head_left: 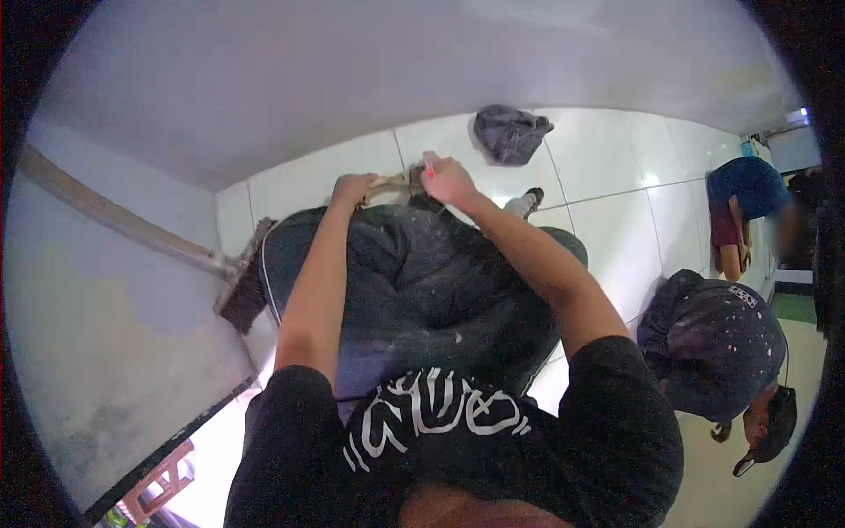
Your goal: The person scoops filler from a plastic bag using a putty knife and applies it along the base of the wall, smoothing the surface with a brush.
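Left hand (355,189) grips pale stick (385,183), right hand (449,182) curls by its end, hold unclear; likely mid-handling, next needs steadiness.

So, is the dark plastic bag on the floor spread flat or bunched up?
Bunched up: the dark bag forms a rounded, creased lump on the white tiles. Whether it holds anything, I cannot tell.

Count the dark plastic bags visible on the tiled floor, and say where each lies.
1. The crumpled dark plastic bag lies on the white floor tiles, near the wall, beyond the right hand. Others may be hidden behind bodies.
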Available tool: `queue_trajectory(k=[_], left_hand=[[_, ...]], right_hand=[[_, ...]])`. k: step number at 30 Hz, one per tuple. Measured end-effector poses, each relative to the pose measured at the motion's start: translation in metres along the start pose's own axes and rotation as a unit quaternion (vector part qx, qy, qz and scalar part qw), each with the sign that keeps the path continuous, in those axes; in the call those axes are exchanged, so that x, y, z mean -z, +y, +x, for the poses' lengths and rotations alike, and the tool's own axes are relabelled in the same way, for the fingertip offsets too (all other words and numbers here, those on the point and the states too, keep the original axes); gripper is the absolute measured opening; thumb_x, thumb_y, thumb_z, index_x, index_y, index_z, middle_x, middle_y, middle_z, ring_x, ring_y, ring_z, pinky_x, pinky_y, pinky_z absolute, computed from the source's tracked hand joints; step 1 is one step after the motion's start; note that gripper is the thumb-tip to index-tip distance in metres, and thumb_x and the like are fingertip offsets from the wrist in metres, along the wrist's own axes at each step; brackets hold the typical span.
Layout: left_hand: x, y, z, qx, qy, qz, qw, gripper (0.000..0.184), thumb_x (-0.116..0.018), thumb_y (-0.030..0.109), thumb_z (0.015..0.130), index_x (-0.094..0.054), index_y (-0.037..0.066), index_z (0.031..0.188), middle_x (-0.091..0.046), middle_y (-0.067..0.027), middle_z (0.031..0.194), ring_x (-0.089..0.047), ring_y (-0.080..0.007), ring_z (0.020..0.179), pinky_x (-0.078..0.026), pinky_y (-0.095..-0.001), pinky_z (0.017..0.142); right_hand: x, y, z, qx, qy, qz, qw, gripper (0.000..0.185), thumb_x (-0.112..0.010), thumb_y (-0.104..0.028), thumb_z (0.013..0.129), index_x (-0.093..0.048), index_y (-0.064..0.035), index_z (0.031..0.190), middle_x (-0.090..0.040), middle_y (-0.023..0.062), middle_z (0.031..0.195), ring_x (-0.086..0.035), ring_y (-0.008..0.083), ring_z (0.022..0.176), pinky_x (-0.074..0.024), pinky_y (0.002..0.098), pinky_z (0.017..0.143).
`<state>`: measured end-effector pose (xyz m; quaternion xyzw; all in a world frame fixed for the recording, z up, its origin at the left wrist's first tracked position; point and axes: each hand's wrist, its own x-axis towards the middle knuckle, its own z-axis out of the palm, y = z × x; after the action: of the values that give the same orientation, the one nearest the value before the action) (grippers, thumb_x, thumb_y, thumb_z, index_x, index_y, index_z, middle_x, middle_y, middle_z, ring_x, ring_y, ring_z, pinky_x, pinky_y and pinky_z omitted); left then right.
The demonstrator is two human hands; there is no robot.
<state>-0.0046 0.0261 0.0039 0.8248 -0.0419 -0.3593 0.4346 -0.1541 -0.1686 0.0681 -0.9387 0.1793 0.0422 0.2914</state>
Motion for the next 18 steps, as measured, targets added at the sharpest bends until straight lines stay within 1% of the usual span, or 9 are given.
queue_trajectory(k=[1,7,9,10,11,12,14,17,18], left_hand=[[0.002,0.004,-0.007,0.003,0.001,0.004,1.000,0.036,-0.069,0.035,0.086,-0.066,0.000,0.081,-0.057,-0.0084,0.062,-0.053,-0.0146,0.050,-0.040,-0.0327,0.045],[0.007,0.041,-0.048,0.045,-0.146,-0.089,0.984,0.029,-0.065,0.031,0.093,-0.067,0.003,0.087,-0.056,-0.0049,0.067,-0.051,-0.0104,0.051,-0.043,-0.0256,0.046],[0.003,0.040,-0.043,0.052,-0.178,-0.098,0.978,0.027,-0.061,0.032,0.096,-0.064,0.006,0.095,-0.054,-0.0006,0.070,-0.048,-0.0091,0.050,-0.045,-0.0234,0.045],[0.004,0.030,-0.030,0.057,-0.189,-0.123,0.972,0.027,-0.060,0.034,0.097,-0.063,0.007,0.096,-0.053,0.0000,0.071,-0.048,-0.0092,0.052,-0.044,-0.0238,0.045],[0.007,0.022,-0.018,0.062,-0.199,-0.148,0.967,0.027,-0.060,0.035,0.097,-0.062,0.008,0.097,-0.053,0.0007,0.072,-0.048,-0.0093,0.053,-0.044,-0.0243,0.046],[0.007,0.023,-0.013,0.066,-0.209,-0.172,0.960,0.028,-0.059,0.037,0.097,-0.060,0.009,0.098,-0.052,0.0014,0.072,-0.048,-0.0094,0.054,-0.043,-0.0247,0.046],[0.006,0.041,-0.048,0.044,-0.223,-0.226,0.947,0.029,-0.059,0.039,0.097,-0.057,0.011,0.102,-0.049,0.0018,0.070,-0.047,-0.0102,0.058,-0.040,-0.0265,0.052],[0.008,0.039,-0.049,0.017,-0.263,-0.286,0.921,0.029,-0.058,0.038,0.097,-0.054,0.010,0.105,-0.048,0.0011,0.069,-0.044,-0.0108,0.059,-0.038,-0.0273,0.057],[0.007,0.040,-0.056,0.016,-0.248,-0.288,0.925,0.028,-0.058,0.037,0.098,-0.054,0.010,0.104,-0.047,0.0011,0.069,-0.044,-0.0111,0.059,-0.038,-0.0272,0.057]], right_hand=[[-0.003,0.004,-0.003,0.044,0.063,-0.003,0.997,0.030,-0.051,-0.026,0.088,-0.053,-0.0024,0.106,-0.064,0.0319,0.091,-0.064,0.0478,0.089,-0.0514,0.0540,0.082],[0.035,0.012,0.005,-0.010,0.246,0.099,0.964,0.025,-0.054,-0.027,0.085,-0.062,-0.0029,0.087,-0.066,0.0217,0.075,-0.067,0.0399,0.080,-0.0532,0.0481,0.077],[0.074,0.009,-0.010,-0.003,0.261,0.316,0.912,0.031,-0.055,-0.029,0.085,-0.063,-0.0013,0.074,-0.065,0.0174,0.069,-0.066,0.0334,0.066,-0.0526,0.0431,0.065],[0.070,0.034,0.000,-0.002,0.330,0.100,0.939,0.029,-0.046,-0.026,0.096,-0.065,-0.0038,0.095,-0.067,0.0101,0.074,-0.065,0.0201,0.064,-0.0529,0.0361,0.064],[0.107,0.015,-0.026,-0.124,0.272,0.357,0.885,0.031,-0.048,-0.026,0.095,-0.063,-0.0019,0.107,-0.066,0.0105,0.078,-0.067,0.0199,0.072,-0.0541,0.0359,0.065],[0.114,0.028,-0.033,-0.082,0.299,0.448,0.839,0.037,-0.050,-0.028,0.094,-0.060,0.0016,0.113,-0.065,0.0113,0.084,-0.067,0.0186,0.085,-0.0558,0.0367,0.064],[0.129,0.048,-0.054,-0.137,0.318,0.612,0.711,0.040,-0.051,-0.031,0.094,-0.060,0.0038,0.111,-0.065,0.0125,0.093,-0.065,0.0175,0.096,-0.0548,0.0350,0.067],[0.156,0.071,-0.086,-0.120,0.435,0.589,0.670,0.032,-0.049,-0.027,0.095,-0.062,-0.0006,0.107,-0.069,0.0183,0.097,-0.069,0.0278,0.085,-0.0562,0.0391,0.067],[0.164,0.075,-0.096,-0.137,0.468,0.529,0.694,0.033,-0.049,-0.027,0.095,-0.061,0.0001,0.108,-0.068,0.0193,0.099,-0.068,0.0303,0.088,-0.0548,0.0409,0.073]])
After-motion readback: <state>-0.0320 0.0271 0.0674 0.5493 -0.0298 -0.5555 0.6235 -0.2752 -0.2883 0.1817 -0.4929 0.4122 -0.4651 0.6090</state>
